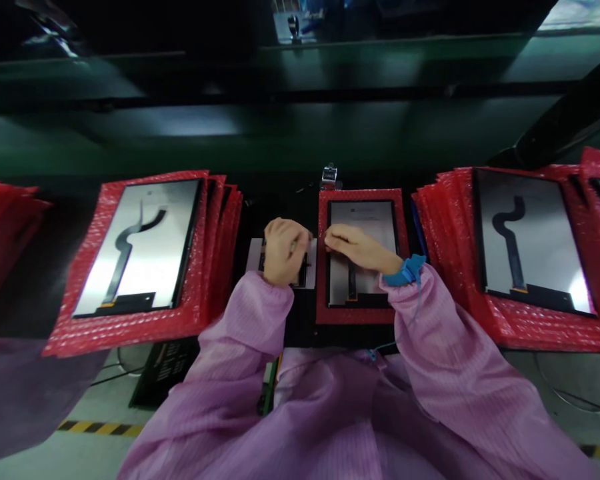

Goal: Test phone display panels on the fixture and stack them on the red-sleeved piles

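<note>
At the center of the frame, a display panel (pixel 367 283) lies flat on a red bubble-wrap sheet (pixel 360 315), which rests on the dark desk (pixel 300 328). A black ribbon cable (pixel 352 283) shows near the lower left of the panel. The right hand (pixel 361 248) is positioned over the panel, fingers drawn together and directed toward its left edge; whether anything is pinched between them cannot be determined. The left hand (pixel 284 250) is positioned just left of the panel, fingers curled inward, above a flat black-and-white item (pixel 311 270) that it partly covers; its grip likewise cannot be determined. The two hands are near each other but apart. A blue wristband (pixel 404 271) encircles the right wrist, at the cuff of the pink sleeve (pixel 450 327). Above the central sheet, near its upper left corner, sits a small metal device (pixel 329 176). At the left of the frame, a second panel (pixel 150 233), bearing a curved dark cable (pixel 122 257), lies tilted on a stack of red wrap (pixel 220 253). At the right of the frame, a third panel (pixel 545 227), with a similar cable (pixel 511 243), lies on another red stack (pixel 447 233). Striped floor tape (pixel 100 428) is visible at lower left.
</note>
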The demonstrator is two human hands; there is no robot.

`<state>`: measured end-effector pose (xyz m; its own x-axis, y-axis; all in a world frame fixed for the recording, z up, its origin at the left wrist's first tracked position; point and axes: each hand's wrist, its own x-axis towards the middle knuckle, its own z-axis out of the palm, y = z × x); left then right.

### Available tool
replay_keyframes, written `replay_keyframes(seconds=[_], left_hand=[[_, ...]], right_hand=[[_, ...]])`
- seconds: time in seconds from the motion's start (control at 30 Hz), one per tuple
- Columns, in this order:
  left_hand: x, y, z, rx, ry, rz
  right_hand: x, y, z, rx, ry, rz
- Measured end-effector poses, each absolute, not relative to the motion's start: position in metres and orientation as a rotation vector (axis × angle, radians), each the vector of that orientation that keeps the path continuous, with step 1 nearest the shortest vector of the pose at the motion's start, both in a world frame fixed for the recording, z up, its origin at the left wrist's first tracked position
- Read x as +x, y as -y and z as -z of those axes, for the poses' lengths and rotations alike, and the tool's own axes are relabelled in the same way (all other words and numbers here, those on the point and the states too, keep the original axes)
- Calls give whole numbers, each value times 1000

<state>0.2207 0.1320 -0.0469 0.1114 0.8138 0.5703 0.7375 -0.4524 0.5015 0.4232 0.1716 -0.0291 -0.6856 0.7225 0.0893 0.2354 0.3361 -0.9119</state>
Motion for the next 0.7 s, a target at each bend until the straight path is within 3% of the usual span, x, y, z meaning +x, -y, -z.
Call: replay_keyframes(seconds=[0.07, 0.17, 0.3, 0.43, 0.57, 0.7], left_hand=[[221, -128, 47, 1917, -1794, -1606], [228, -109, 48, 1653, -1986, -1780], [246, -66, 54, 2140, -1743, -1235], [257, -38, 71, 2614, -1392, -619], [258, -35, 80, 2657, -1474, -602], [260, -36, 77, 2574, -1530, -659]], right_hand=[[435, -179, 27, -907, 1950, -1378], [453, -195, 34, -1176, 1790, -959], [471, -216, 50, -1526, 1818, -370], [474, -229, 55, -1743, 1801, -265], [472, -234, 50, -1838, 1821, -302], [477, -231, 39, -1664, 1742, -396]])
